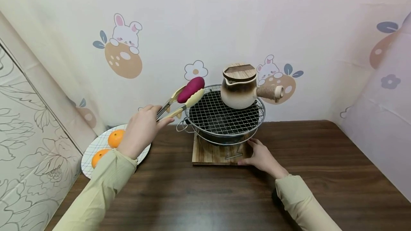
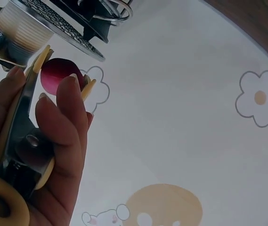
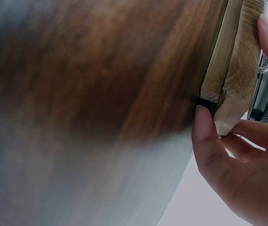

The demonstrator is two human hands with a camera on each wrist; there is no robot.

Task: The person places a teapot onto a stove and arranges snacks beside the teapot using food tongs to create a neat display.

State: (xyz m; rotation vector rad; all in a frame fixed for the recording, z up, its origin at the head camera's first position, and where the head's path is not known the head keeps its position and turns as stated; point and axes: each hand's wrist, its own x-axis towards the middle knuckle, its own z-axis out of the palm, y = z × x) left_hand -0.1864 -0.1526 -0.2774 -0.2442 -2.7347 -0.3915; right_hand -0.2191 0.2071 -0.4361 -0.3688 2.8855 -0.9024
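My left hand (image 1: 142,127) grips a pair of metal tongs (image 1: 194,99) with cream-yellow tips. Between the tips sits a purple-red sweet potato (image 1: 191,90), raised by the left rim of a round charcoal grill (image 1: 221,118) with a wire mesh top. In the left wrist view my fingers (image 2: 65,117) wrap round the tongs' arms. The grill stands on a square wooden board (image 1: 205,155). My right hand (image 1: 261,156) holds that board at its front right corner, thumb and fingers bent about the edge, as the right wrist view shows on the board (image 3: 242,61).
On the mesh stands a brown-and-cream teapot (image 1: 237,95) with a wooden lid, its rope-wrapped handle pointing right. A white checked plate (image 1: 86,162) with two oranges (image 1: 116,138) lies on the left. A printed cloth wall (image 1: 173,17) closes off the back of the dark wooden table (image 1: 192,202).
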